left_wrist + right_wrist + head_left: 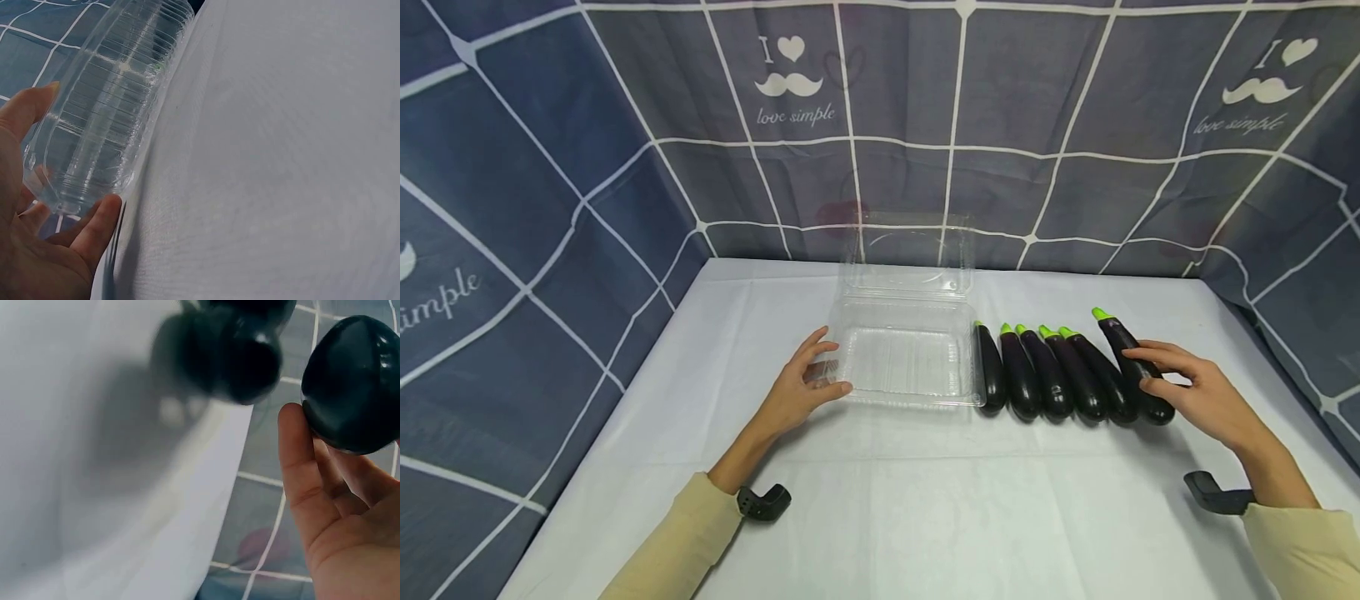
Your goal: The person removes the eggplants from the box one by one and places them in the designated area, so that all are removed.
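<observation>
A clear plastic clamshell box lies on the table with its lid tipped up at the back. My left hand holds the box's left end between thumb and fingers; in the left wrist view they spread around the end of its ribbed tray. Farther right, my right hand grips a dark eggplant with a green stem end, thumb on the near side and fingers across its top. The right wrist view shows the round end of this eggplant apart from its neighbours.
Several more eggplants lie side by side between the box and my right hand, stems toward the back. White cloth covers the table. Dark checked curtains close in the back and both sides.
</observation>
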The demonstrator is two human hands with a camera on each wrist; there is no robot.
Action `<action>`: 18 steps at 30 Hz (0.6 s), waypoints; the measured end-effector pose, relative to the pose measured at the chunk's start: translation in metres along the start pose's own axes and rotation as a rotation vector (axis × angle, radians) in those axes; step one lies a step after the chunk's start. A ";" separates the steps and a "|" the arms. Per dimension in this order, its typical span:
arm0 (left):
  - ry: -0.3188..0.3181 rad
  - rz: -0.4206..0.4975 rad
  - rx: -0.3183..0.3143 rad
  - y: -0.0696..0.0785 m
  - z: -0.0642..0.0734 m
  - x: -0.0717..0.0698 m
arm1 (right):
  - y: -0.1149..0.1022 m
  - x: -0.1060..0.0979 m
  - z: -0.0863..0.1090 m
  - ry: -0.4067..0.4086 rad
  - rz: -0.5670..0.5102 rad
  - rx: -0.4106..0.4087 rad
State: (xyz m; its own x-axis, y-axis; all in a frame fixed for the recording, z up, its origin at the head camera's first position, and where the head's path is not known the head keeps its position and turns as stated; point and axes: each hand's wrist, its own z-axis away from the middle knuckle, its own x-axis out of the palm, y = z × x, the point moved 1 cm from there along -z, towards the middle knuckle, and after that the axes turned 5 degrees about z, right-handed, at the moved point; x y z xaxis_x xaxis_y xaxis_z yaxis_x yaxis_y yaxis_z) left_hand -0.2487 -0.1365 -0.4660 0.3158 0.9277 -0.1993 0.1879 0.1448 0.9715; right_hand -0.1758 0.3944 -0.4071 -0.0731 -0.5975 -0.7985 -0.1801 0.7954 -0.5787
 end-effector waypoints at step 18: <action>0.003 0.010 -0.010 0.002 0.000 0.001 | 0.040 -0.001 -0.004 -0.060 0.045 0.053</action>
State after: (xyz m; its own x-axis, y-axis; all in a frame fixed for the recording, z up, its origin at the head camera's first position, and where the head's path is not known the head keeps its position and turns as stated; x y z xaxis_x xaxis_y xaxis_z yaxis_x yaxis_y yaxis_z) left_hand -0.2475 -0.1351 -0.4639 0.3151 0.9299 -0.1897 0.1755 0.1393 0.9746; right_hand -0.1866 0.4263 -0.4285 -0.0208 -0.5554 -0.8313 -0.1257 0.8264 -0.5489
